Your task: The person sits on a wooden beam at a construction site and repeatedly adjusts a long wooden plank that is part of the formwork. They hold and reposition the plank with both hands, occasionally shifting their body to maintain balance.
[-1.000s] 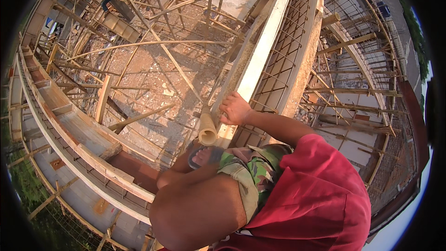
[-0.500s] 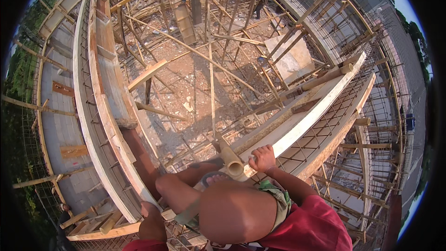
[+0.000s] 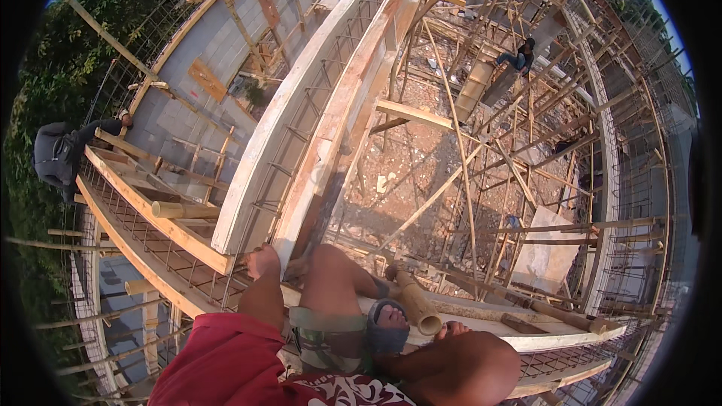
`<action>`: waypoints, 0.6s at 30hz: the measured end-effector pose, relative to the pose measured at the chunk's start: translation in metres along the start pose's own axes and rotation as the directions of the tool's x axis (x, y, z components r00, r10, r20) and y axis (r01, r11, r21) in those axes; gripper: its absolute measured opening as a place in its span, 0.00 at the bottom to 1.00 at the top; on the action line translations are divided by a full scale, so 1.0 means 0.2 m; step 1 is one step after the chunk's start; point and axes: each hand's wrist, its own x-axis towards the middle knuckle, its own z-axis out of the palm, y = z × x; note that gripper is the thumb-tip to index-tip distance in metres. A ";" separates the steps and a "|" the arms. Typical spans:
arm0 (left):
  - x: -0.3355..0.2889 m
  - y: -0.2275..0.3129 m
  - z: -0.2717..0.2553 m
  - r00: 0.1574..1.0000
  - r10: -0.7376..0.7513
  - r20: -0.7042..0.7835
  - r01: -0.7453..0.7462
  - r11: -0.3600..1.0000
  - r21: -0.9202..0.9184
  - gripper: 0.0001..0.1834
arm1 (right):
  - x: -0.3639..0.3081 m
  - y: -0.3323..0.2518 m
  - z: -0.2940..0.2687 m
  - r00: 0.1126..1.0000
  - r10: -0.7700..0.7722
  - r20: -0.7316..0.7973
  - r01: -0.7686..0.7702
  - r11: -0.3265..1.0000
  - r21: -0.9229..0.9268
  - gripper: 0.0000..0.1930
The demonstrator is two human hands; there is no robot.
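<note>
My left hand (image 3: 262, 262) is closed at the near end of a long beam form, between its two pale boards (image 3: 263, 143); what the fingers grip is hard to make out. Steel bars (image 3: 295, 133) run along inside that form. By my raised knee, the fingers of my right hand (image 3: 453, 328) curl over the edge of a formwork board (image 3: 526, 341); the rest of that hand is hidden behind the knee. Just left of those fingers, a hollow bamboo pole (image 3: 420, 307) points its cut end toward me. My sandalled foot (image 3: 389, 319) rests beside the pole.
Far below lies a rubble-strewn floor (image 3: 406, 203) crossed by timber props and braces. A co-worker in dark clothes (image 3: 56, 154) is on the forms at left. Another person (image 3: 519, 59) sits at upper right. A board panel (image 3: 545, 252) leans below, and a block wall (image 3: 177, 60) stands left.
My view has swung left, so the scene has shifted right and the co-worker at left shows more fully. My left hand is still at the form's end; my right hand is now mostly behind my knee.
</note>
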 end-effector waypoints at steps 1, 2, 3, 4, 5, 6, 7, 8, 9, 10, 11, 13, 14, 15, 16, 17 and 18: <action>0.05 -0.04 0.04 1.000 -0.008 0.001 0.008 1.000 -0.015 0.28 | -0.01 0.01 0.06 0.999 -0.050 -0.018 0.050 0.999 0.006 0.11; -0.06 0.11 -0.09 0.995 0.008 0.098 -0.005 0.999 -0.033 0.29 | -0.03 0.10 0.15 0.992 -0.072 -0.108 0.070 0.997 -0.022 0.14; -0.03 0.07 -0.08 0.996 -0.002 0.089 0.005 0.999 -0.038 0.29 | -0.06 0.12 0.24 0.981 -0.098 -0.167 0.094 0.995 -0.027 0.17; -0.02 0.05 -0.05 0.999 0.008 0.035 -0.004 0.995 -0.102 0.28 | -0.08 0.15 0.31 0.972 -0.191 -0.134 0.194 0.981 0.005 0.17; -0.01 0.07 -0.09 0.994 -0.019 0.105 0.028 0.996 -0.086 0.27 | -0.09 0.18 0.39 0.971 -0.215 -0.108 0.221 0.975 0.039 0.18; -0.04 0.07 -0.11 0.996 -0.011 0.086 0.021 0.993 -0.117 0.27 | -0.16 0.27 0.42 0.969 -0.235 -0.080 0.241 0.968 0.066 0.18; 0.00 0.00 -0.08 0.993 -0.026 0.113 0.038 0.994 -0.103 0.27 | -0.19 0.28 0.43 0.965 -0.259 -0.039 0.262 0.961 0.091 0.19; -0.02 0.00 -0.08 0.994 -0.019 0.111 0.031 0.993 -0.111 0.27 | -0.19 0.25 0.44 0.963 -0.269 -0.007 0.269 0.959 0.092 0.20; -0.05 0.01 -0.09 0.994 -0.007 0.111 0.021 0.993 -0.119 0.27 | -0.16 0.22 0.44 0.961 -0.274 0.023 0.271 0.958 0.090 0.20; -0.06 0.00 -0.07 0.995 -0.010 0.101 0.020 0.995 -0.103 0.28 | -0.12 0.21 0.41 0.958 -0.281 0.056 0.276 0.957 0.085 0.21; -0.07 -0.02 -0.05 0.996 -0.007 0.091 0.014 0.997 -0.081 0.28 | -0.06 0.19 0.38 0.956 -0.280 0.088 0.273 0.959 0.080 0.22; -0.06 -0.04 -0.05 0.992 0.001 0.122 0.013 0.994 -0.109 0.28 | 0.04 0.17 0.32 0.957 -0.257 0.138 0.251 0.966 0.059 0.24; -0.07 -0.05 -0.05 0.990 0.019 0.136 -0.001 0.992 -0.126 0.28 | 0.07 0.15 0.29 0.960 -0.234 0.154 0.230 0.972 0.046 0.24; -0.07 -0.05 -0.05 0.991 0.018 0.131 0.001 0.990 -0.138 0.28 | 0.12 0.14 0.27 0.950 -0.258 0.173 0.255 0.966 0.044 0.24; -0.06 -0.04 -0.05 0.992 0.025 0.125 -0.006 0.989 -0.147 0.28 | 0.16 0.12 0.25 0.941 -0.276 0.195 0.274 0.961 0.040 0.24; -0.05 -0.04 -0.05 0.992 0.041 0.119 -0.022 0.988 -0.153 0.28 | 0.17 0.09 0.22 0.930 -0.289 0.226 0.290 0.956 0.029 0.24; -0.04 -0.03 -0.04 0.993 0.040 0.113 -0.020 0.985 -0.171 0.28 | 0.21 0.06 0.19 0.916 -0.305 0.260 0.306 0.951 0.036 0.24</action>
